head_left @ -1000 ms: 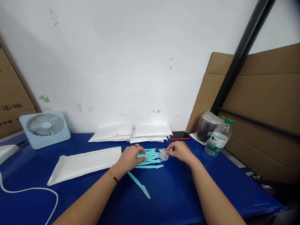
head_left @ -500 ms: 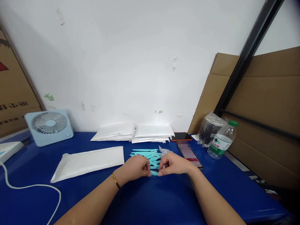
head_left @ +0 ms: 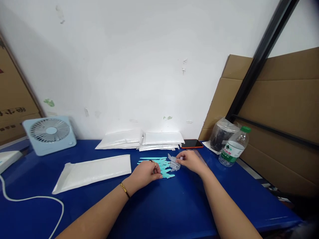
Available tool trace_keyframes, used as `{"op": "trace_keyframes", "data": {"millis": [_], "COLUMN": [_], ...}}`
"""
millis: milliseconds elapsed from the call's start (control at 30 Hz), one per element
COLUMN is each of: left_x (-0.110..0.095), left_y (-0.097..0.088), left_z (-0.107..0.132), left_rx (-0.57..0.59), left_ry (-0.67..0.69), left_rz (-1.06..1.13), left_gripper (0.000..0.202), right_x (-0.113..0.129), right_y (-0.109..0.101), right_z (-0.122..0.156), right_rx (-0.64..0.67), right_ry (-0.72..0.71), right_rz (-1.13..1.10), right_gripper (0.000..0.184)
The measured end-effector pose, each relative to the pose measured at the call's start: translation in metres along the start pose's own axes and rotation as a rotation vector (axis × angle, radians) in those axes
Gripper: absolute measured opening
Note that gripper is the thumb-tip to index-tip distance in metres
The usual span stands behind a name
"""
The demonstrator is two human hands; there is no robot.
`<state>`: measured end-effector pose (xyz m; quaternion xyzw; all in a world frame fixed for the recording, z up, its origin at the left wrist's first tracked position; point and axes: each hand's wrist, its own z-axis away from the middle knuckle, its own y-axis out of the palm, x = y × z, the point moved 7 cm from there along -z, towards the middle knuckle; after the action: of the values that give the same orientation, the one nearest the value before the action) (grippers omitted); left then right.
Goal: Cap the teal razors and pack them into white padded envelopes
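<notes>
Slim teal plastic sticks (head_left: 164, 167) lie in a loose pile at the middle of the table. Against their right side is a small heap of grey, see-through plastic pieces (head_left: 174, 163). My left hand (head_left: 147, 173) is curled over the near left part of the teal pile, thumb and forefinger close together by a stick's end. Whether it grips that stick is hidden. With its fingertips pinched at the top right of the grey heap, my right hand (head_left: 190, 161) touches a grey piece there.
A white padded mailer (head_left: 93, 172) lies to the left; stacked mailers (head_left: 122, 138) rest along the wall. A blue fan (head_left: 51, 132) and white cable (head_left: 37, 198) are at left. At right are an orange-edged phone (head_left: 191, 143), another phone (head_left: 200, 155) and a water bottle (head_left: 234, 149).
My right hand has left the near side of the teal pile and moved up and right to the grey pieces. The left hand has shifted slightly up; no stick spans the two hands now.
</notes>
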<state>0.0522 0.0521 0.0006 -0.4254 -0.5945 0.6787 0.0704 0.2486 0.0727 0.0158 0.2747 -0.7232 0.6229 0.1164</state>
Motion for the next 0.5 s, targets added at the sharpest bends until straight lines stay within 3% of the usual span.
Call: {"op": "trace_keyframes", "data": {"millis": [133,300,500], "left_x": [-0.004,0.006,-0.016], "left_y": [-0.001,0.016,0.020], "left_z": [0.001,0.003,0.018], "left_rx": [-0.121,0.010,0.079], "left_ry": [0.078,0.073,0.120], "left_rz": [-0.170,-0.252,-0.204], "left_gripper": [0.055,0.076,0.077], "right_x": [0.002,0.006,-0.001], "right_y": [0.000,0.018,0.034], "right_z": [-0.004,-0.014,-0.025], "right_rx": [-0.072,-0.111,-0.109], "right_ry": [-0.057,-0.080,-0.035], "right_rz": [0.043,0.160,0.213], "right_gripper": [0.021,0.027,0.022]}}
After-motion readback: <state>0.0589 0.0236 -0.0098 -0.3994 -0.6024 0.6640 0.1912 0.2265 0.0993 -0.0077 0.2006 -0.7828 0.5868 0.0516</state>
